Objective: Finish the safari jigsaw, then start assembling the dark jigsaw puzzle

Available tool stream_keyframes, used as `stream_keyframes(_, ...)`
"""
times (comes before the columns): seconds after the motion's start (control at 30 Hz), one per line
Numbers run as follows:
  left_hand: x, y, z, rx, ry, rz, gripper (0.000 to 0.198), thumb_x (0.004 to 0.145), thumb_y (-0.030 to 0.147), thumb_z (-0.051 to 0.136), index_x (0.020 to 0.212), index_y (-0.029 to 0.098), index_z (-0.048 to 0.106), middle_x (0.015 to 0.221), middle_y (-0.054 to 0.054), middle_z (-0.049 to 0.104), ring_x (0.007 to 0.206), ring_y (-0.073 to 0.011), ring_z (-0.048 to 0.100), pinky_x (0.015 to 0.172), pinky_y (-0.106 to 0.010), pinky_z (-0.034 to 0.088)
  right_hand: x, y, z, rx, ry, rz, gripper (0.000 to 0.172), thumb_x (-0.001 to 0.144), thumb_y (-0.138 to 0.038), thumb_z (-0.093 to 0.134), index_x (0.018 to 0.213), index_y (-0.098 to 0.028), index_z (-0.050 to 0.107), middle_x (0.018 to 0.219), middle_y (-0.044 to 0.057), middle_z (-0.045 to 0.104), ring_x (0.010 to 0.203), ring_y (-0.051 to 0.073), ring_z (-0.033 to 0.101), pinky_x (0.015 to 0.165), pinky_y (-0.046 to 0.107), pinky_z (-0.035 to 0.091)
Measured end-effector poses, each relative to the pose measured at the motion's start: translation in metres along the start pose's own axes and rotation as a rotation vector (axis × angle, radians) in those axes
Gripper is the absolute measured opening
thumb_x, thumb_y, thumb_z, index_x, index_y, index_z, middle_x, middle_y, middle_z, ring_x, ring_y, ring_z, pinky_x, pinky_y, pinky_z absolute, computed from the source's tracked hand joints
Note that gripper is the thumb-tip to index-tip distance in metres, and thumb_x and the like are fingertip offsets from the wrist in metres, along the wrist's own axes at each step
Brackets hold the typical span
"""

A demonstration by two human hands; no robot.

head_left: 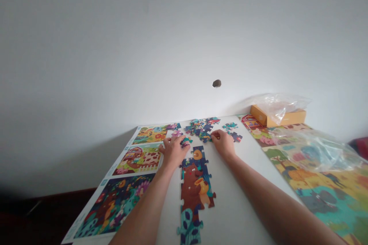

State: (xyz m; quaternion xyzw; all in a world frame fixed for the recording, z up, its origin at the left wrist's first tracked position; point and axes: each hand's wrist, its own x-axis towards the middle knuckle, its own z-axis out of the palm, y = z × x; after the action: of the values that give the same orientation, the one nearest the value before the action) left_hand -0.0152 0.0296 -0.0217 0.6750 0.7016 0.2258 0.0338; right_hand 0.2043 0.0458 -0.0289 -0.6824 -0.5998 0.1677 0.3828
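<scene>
A plain white wall (184,26), marked by one small dark spot (216,83), is seen behind a white table (238,206). A pile of loose puzzle pieces (201,126) is spread at the far edge of the table, close to the wall. The left hand (172,149) is laid palm down just before the pile, its fingertips resting on a few pieces (184,141); whether anything is grasped cannot be told. The right hand (222,141) is set at the pile's near right edge with the fingers curled onto the pieces, and its grip cannot be made out either. Between the forearms, an assembled strip showing a bear (195,187) is laid out toward the viewer. A printed sheet of three pictures (129,176) is placed on the left. On the right, a finished puzzle (324,195) is partly covered by a clear plastic bag (316,149), and an orange box (287,116) is seen by the wall.
</scene>
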Motion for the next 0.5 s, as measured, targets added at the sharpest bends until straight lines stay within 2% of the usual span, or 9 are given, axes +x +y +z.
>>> stream_keyframes(0.2,-0.0016,0.0,0.0011,-0.069,0.032,0.021,0.03,0.086,0.048,0.065,0.113,0.034,0.071,0.123,-0.004,0.072,0.119,-0.0358,0.05,0.105,-0.067,0.03,0.0012,0.0005,0.0013,-0.064,-0.064,-0.08,0.027,0.083,-0.018,0.061,0.106,-0.025,0.074,0.1,0.001,0.077,0.097,0.02,0.068,0.09,0.03,0.046)
stream_keyframes(0.5,-0.0032,0.0042,-0.0011,-0.116,0.076,-0.01,0.026,0.094,0.046,0.055,0.107,0.032,0.073,0.11,-0.005,0.076,0.115,-0.0334,0.054,0.105,-0.065,0.029,-0.0011,0.0013,-0.0038,-0.183,-0.08,-0.188,0.027,0.084,-0.019,0.06,0.104,-0.028,0.076,0.113,0.002,0.074,0.112,0.024,0.06,0.097,0.036,0.04)
